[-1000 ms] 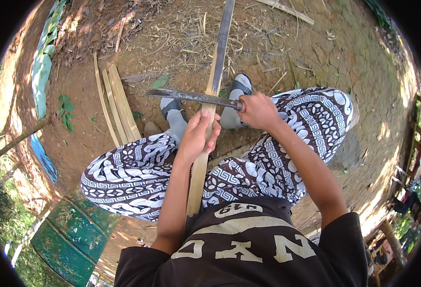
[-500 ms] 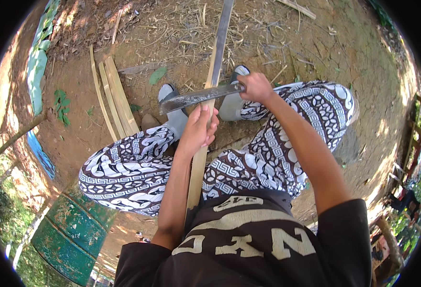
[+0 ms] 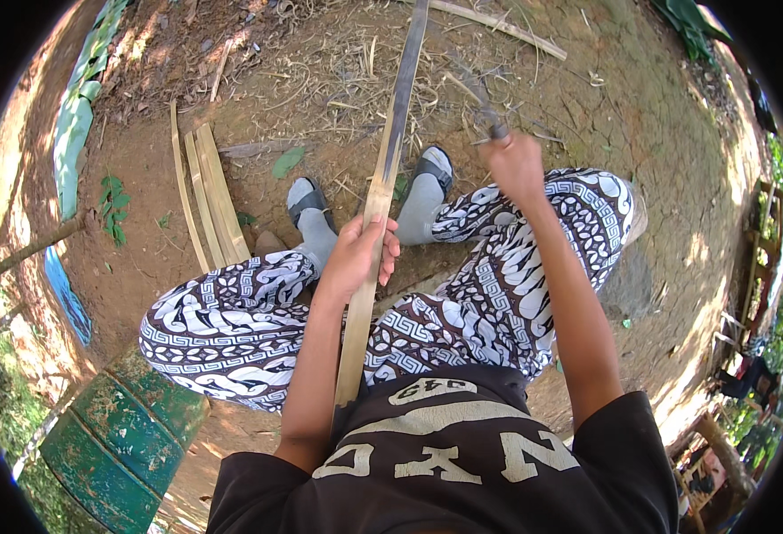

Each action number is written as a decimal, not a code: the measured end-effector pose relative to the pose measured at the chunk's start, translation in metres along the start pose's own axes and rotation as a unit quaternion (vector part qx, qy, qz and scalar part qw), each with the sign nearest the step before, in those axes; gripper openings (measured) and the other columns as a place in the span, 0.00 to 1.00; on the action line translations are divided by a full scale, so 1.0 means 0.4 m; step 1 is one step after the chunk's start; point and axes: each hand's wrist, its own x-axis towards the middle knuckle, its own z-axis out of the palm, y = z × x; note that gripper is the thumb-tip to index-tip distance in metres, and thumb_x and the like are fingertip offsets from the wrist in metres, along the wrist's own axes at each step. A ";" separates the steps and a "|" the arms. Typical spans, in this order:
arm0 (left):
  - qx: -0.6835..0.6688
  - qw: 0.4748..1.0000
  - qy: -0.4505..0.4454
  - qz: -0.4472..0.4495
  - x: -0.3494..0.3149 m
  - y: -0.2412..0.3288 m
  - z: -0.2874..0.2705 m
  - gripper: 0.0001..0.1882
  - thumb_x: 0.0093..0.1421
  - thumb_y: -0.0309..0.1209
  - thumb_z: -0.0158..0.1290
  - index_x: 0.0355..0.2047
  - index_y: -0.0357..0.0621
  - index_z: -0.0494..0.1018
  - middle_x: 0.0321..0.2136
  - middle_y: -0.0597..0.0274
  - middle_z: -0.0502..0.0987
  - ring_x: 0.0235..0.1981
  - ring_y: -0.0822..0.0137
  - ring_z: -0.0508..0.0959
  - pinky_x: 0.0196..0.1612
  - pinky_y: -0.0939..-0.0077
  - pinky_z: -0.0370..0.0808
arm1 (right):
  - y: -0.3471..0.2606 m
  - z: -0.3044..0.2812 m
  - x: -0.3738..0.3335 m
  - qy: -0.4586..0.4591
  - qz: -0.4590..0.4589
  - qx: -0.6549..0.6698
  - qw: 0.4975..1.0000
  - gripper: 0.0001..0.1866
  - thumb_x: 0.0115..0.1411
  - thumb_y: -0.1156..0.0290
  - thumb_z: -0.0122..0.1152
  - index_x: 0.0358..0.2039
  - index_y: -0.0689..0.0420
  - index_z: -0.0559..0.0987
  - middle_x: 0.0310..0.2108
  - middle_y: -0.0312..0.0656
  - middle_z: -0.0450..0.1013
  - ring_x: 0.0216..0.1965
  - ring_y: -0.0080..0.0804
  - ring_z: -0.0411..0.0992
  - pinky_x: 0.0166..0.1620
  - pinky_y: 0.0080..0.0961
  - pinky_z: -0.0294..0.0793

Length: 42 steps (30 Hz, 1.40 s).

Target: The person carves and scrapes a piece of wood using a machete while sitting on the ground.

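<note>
My left hand (image 3: 360, 255) is closed around a long bamboo strip (image 3: 379, 194), pale yellow near me and dark grey toward its far end. The strip slants from my lap out past my feet to the far edge of the view. My right hand (image 3: 514, 169) grips the handle of a machete (image 3: 497, 127) to the right of the strip and apart from it. Its blade points away from me and is smeared by motion, so its outline is hard to make out.
Several split bamboo pieces (image 3: 216, 200) lie on the ground beyond my left knee. Shavings (image 3: 320, 98) litter the dirt ahead of my sandalled feet. Another stick (image 3: 498, 24) lies at the far side. A green drum (image 3: 124, 436) is at the near left.
The machete has left the strip, where it lay across just beyond my left hand, and swung right and outward with my right hand. My left hand keeps its hold on the strip.
</note>
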 end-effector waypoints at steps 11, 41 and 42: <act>0.003 1.000 -0.022 -0.004 -0.010 0.018 0.011 0.22 0.75 0.45 0.39 0.51 0.37 0.67 0.25 0.65 0.69 0.12 0.82 0.59 0.12 0.86 0.57 | -0.071 0.163 -0.163 -0.194 -0.146 -0.063 0.968 0.10 0.51 0.65 0.58 0.27 0.59 0.79 0.25 0.56 0.77 0.31 0.59 0.77 0.39 0.50 0.78; 0.060 0.998 -0.009 0.030 0.003 0.030 0.023 0.22 0.75 0.46 0.37 0.50 0.36 0.65 0.31 0.60 0.72 0.15 0.79 0.65 0.12 0.84 0.61 | -0.076 0.159 -0.131 -0.197 -0.123 -0.089 0.969 0.09 0.50 0.65 0.59 0.26 0.57 0.80 0.24 0.56 0.77 0.30 0.58 0.77 0.38 0.50 0.78; 0.062 0.998 -0.007 0.031 0.005 0.029 0.021 0.22 0.75 0.46 0.37 0.50 0.37 0.65 0.31 0.60 0.72 0.15 0.80 0.63 0.12 0.84 0.60 | -0.075 0.167 -0.128 -0.196 -0.121 -0.075 0.970 0.09 0.50 0.65 0.59 0.26 0.58 0.80 0.24 0.55 0.77 0.30 0.58 0.77 0.37 0.50 0.77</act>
